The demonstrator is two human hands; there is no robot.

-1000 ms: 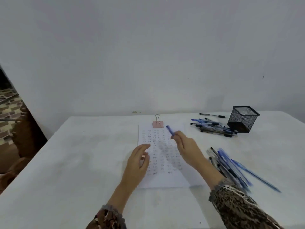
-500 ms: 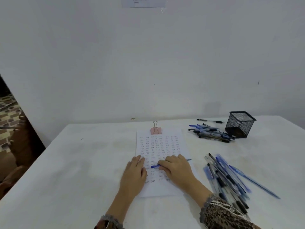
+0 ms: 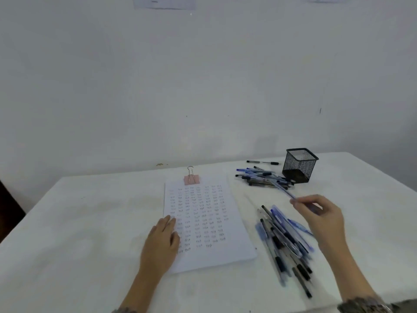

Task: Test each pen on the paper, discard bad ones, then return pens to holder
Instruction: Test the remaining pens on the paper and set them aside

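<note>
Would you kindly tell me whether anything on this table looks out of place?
The mesh pen holder stands empty, while pens lie loose on the table in a far heap beside it and a near heap by the right hand.

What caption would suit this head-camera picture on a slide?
Pen testing: left hand flat on the paper, right hand holds a blue pen pointing at the pile beside the mesh holder.

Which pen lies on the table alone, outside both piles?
The thin dark pen farthest back, left of the mesh holder: it lies apart, behind the far pile.
</note>
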